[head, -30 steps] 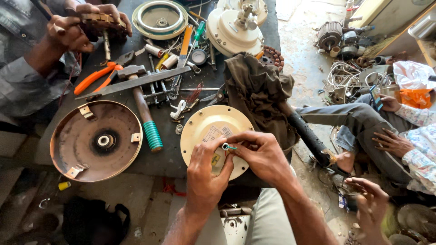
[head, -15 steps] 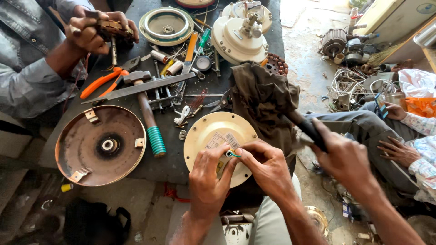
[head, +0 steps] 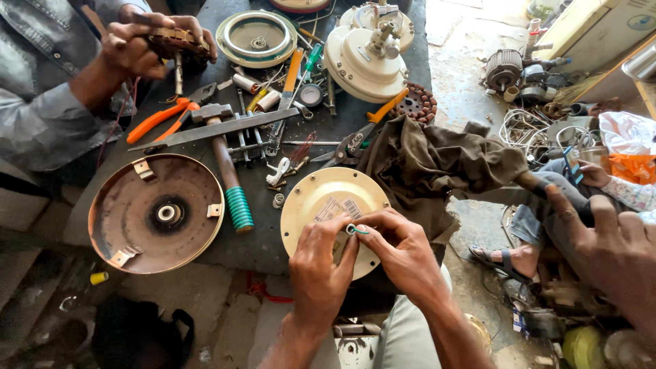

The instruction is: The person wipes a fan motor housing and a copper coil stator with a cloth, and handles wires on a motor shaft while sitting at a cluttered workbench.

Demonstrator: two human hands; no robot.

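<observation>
Both my hands meet over a cream round fan cover at the near edge of the dark table. My left hand and my right hand pinch a small green wire piece between their fingertips. The wire has a small loop at its left end. The cover carries a white label and is partly hidden under my fingers. A crumpled brown cloth lies just right of the cover.
A rusty brown round fan plate, a green-handled hammer, orange pliers, scissors and screwdrivers lie on the table. White fan motor housings stand at the back. One person's hands hold a brown part upper left. Another hand is at the right.
My hands stay together on the green wire over the cover. The other person's hand at the right reached toward the cloth, then drew back to the right edge.
</observation>
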